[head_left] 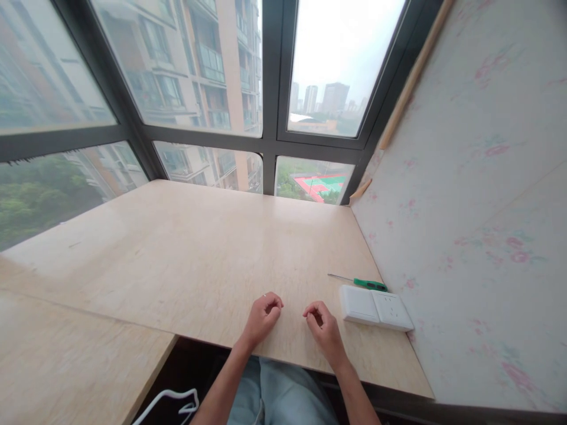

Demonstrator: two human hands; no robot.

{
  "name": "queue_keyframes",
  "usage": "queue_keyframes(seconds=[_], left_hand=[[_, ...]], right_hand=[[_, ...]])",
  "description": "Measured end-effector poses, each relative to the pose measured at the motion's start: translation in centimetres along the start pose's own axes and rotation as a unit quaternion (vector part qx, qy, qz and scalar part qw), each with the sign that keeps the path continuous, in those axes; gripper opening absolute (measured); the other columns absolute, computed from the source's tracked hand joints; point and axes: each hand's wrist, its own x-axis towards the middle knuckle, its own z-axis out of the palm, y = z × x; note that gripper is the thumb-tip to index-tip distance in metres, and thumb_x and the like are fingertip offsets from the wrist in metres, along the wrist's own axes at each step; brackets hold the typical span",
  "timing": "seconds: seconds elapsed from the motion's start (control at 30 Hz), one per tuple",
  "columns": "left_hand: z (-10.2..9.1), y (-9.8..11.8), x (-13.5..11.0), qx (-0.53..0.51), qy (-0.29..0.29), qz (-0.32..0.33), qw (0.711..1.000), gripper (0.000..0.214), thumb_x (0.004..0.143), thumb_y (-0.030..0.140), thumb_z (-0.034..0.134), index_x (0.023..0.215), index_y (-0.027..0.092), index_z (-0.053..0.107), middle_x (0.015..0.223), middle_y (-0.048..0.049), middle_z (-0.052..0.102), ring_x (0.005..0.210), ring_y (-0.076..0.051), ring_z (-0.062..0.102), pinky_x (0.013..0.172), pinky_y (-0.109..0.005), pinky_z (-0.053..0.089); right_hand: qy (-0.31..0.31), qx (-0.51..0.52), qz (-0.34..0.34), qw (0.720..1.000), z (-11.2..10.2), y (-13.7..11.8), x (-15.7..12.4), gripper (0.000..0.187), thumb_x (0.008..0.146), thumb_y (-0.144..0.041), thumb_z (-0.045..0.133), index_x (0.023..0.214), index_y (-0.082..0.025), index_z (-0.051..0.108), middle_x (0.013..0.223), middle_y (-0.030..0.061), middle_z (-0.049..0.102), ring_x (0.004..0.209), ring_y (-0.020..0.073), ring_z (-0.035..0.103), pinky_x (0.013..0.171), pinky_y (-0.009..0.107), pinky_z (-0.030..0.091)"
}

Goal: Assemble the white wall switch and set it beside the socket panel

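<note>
My left hand (264, 317) rests on the light wooden tabletop (199, 260) near its front edge, fingers curled into a loose fist with nothing seen in them. My right hand (323, 327) lies a little to its right, also curled, nothing visible inside. Just right of my right hand sits a white double wall switch-and-socket plate (375, 307), lying flat, not touched. Behind it lies a screwdriver with a green handle (359, 282), its shaft pointing left.
A floral-papered wall (478, 236) bounds the table on the right. Large windows (199, 71) stand behind the table. A lower wooden panel (66, 360) lies at the front left. A white cable (177, 401) hangs below the table edge, by my knees.
</note>
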Motion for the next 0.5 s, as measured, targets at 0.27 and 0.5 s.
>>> queue_keyframes(seconds=[0.27,0.5], left_hand=[[0.08,-0.08,0.07,0.023,0.014,-0.017,0.999,0.015,0.078,0.024,0.05,0.075,0.019,0.065,0.075,-0.0033,0.067,0.071,-0.018,0.061,0.068,-0.028,0.046],[0.09,0.0,0.09,0.025,0.015,-0.011,1.0,0.015,0.081,0.025,0.052,0.078,0.019,0.066,0.078,-0.0035,0.069,0.074,-0.018,0.063,0.07,-0.028,0.048]], right_hand=[[-0.011,-0.017,-0.008,1.0,-0.18,-0.62,0.0,0.013,0.081,-0.021,0.05,0.076,-0.023,0.062,0.071,0.0014,0.063,0.062,0.0171,0.056,0.059,0.027,0.043],[-0.01,-0.02,-0.012,1.0,-0.17,-0.78,0.04,0.014,0.082,-0.022,0.051,0.077,-0.022,0.063,0.073,0.0021,0.066,0.064,0.0177,0.059,0.061,0.028,0.045]])
